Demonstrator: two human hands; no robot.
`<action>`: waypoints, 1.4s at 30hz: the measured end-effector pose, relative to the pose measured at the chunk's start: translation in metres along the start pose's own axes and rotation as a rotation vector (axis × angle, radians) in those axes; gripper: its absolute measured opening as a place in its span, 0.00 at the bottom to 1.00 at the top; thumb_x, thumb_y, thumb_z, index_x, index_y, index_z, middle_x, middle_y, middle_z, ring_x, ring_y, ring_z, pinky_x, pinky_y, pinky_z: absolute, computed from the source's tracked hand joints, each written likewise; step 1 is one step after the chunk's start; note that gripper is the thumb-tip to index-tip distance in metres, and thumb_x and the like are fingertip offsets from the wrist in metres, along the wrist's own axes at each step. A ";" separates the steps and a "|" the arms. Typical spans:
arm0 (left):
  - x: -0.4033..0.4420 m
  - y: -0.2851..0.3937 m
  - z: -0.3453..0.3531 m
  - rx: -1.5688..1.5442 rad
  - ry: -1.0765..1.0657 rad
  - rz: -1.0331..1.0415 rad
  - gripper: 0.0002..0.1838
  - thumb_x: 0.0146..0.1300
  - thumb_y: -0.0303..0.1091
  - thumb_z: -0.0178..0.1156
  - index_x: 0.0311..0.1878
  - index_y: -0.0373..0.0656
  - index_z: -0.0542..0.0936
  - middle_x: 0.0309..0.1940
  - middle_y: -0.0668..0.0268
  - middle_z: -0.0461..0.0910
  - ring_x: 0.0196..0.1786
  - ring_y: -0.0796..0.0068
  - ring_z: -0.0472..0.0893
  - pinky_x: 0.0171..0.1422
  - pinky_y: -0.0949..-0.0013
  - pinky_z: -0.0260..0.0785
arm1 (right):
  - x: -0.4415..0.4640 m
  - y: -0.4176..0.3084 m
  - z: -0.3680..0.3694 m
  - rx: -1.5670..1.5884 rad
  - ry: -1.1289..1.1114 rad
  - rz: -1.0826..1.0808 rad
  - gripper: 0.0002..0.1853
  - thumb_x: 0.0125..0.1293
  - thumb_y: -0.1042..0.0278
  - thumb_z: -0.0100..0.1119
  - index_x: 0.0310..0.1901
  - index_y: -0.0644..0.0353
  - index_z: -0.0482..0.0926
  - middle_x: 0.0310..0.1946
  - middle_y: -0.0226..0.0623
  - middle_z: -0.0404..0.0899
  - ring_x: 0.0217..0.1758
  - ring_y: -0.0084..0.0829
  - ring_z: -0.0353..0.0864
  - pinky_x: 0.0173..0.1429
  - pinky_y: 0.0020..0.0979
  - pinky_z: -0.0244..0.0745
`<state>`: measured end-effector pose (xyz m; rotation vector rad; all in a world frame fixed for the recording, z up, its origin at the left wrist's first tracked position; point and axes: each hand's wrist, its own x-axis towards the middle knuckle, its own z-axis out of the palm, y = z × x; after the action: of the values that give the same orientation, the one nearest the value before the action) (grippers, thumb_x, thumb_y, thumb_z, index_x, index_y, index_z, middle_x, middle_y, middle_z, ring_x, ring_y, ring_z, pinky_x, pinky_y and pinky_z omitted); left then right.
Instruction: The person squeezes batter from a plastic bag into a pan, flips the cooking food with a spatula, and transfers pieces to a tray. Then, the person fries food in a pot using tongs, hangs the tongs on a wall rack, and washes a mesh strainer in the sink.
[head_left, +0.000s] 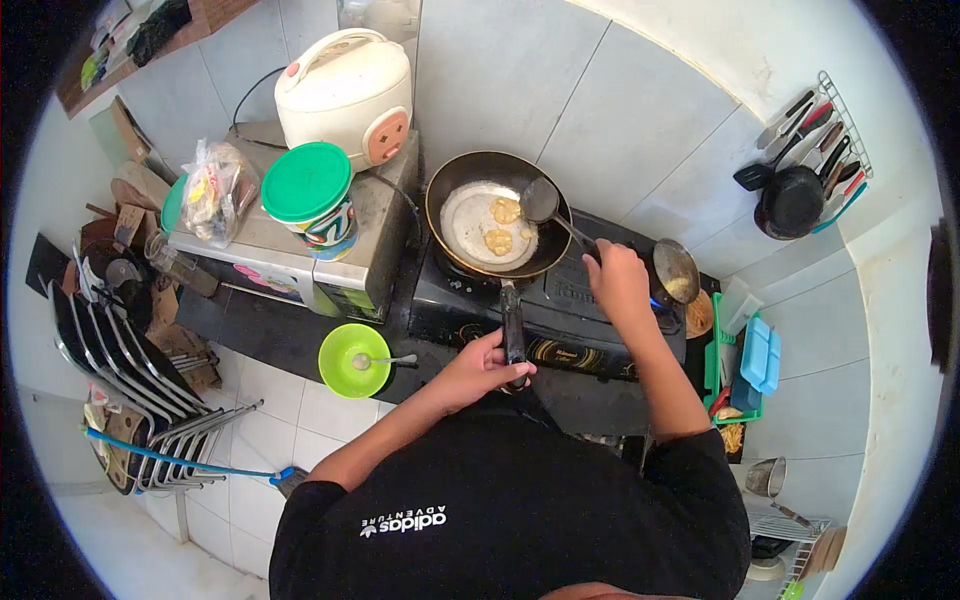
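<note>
A dark frying pan sits on the left side of the gas stove, with bubbling pale oil inside. Two lumpy yellow fritters lie in the oil. My left hand is closed around the pan's black handle. In my right hand is the handle of a spatula, its dark rounded head over the pan's right side, beside the fritters. Whether the head touches the oil I cannot tell.
A small pan sits over a blue flame at right. Left of the stove are a green bowl with a spoon, a steel oven, a green-lidded tub and a rice cooker. Utensils hang on the right wall.
</note>
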<state>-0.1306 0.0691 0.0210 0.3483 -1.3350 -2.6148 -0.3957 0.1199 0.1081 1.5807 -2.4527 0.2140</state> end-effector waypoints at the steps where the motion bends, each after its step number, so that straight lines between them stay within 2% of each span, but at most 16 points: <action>1: 0.000 0.000 0.000 -0.002 0.002 0.003 0.24 0.72 0.28 0.64 0.68 0.40 0.70 0.50 0.62 0.85 0.51 0.75 0.84 0.57 0.69 0.78 | 0.001 0.003 0.001 0.035 0.034 -0.002 0.12 0.68 0.64 0.66 0.42 0.66 0.80 0.35 0.52 0.83 0.38 0.55 0.86 0.41 0.49 0.82; 8: 0.000 0.003 0.000 0.024 0.002 -0.005 0.24 0.72 0.28 0.64 0.67 0.39 0.70 0.50 0.61 0.85 0.50 0.74 0.85 0.58 0.68 0.78 | -0.007 0.003 -0.006 0.067 0.142 -0.010 0.13 0.68 0.64 0.66 0.45 0.65 0.80 0.36 0.53 0.83 0.38 0.55 0.86 0.42 0.49 0.82; 15: 0.001 0.003 0.000 0.038 0.006 -0.005 0.23 0.72 0.28 0.64 0.67 0.39 0.71 0.51 0.61 0.85 0.51 0.74 0.85 0.59 0.68 0.77 | -0.005 -0.004 -0.005 0.034 0.045 0.038 0.12 0.67 0.65 0.66 0.44 0.65 0.80 0.35 0.52 0.82 0.38 0.55 0.86 0.41 0.49 0.82; 23: 0.000 0.003 0.000 -0.004 0.001 -0.012 0.25 0.72 0.28 0.64 0.70 0.41 0.70 0.52 0.62 0.84 0.52 0.74 0.84 0.59 0.68 0.77 | -0.002 0.017 0.012 0.219 0.120 -0.022 0.17 0.67 0.65 0.66 0.52 0.67 0.81 0.37 0.55 0.83 0.41 0.56 0.84 0.44 0.49 0.81; 27: 0.001 0.001 -0.002 0.011 -0.012 -0.002 0.26 0.72 0.28 0.64 0.71 0.42 0.69 0.53 0.62 0.84 0.52 0.74 0.84 0.59 0.68 0.78 | -0.008 0.007 -0.002 0.162 0.139 -0.015 0.16 0.67 0.65 0.66 0.51 0.68 0.81 0.38 0.56 0.83 0.41 0.57 0.84 0.45 0.50 0.81; 30: 0.000 0.003 -0.002 0.061 -0.005 -0.029 0.26 0.73 0.28 0.63 0.71 0.41 0.68 0.53 0.62 0.84 0.51 0.75 0.84 0.59 0.68 0.78 | -0.011 0.001 -0.005 0.094 0.046 0.073 0.16 0.67 0.65 0.66 0.49 0.68 0.82 0.38 0.57 0.84 0.41 0.57 0.85 0.45 0.50 0.81; 38: -0.001 0.008 0.002 0.040 0.006 -0.014 0.26 0.73 0.30 0.64 0.70 0.41 0.69 0.53 0.62 0.84 0.54 0.74 0.84 0.60 0.68 0.77 | -0.009 0.008 -0.008 0.399 -0.011 0.120 0.16 0.66 0.65 0.68 0.46 0.71 0.82 0.34 0.59 0.83 0.41 0.60 0.83 0.45 0.52 0.79; 42: -0.001 0.009 0.002 0.063 0.003 -0.019 0.25 0.73 0.30 0.64 0.70 0.41 0.69 0.53 0.60 0.84 0.55 0.73 0.84 0.61 0.68 0.77 | -0.013 0.011 -0.004 0.384 0.036 0.113 0.15 0.66 0.65 0.68 0.47 0.70 0.83 0.36 0.58 0.84 0.41 0.60 0.84 0.45 0.52 0.79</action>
<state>-0.1292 0.0656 0.0292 0.3765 -1.4229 -2.5903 -0.4000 0.1364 0.1090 1.5534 -2.5881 0.7660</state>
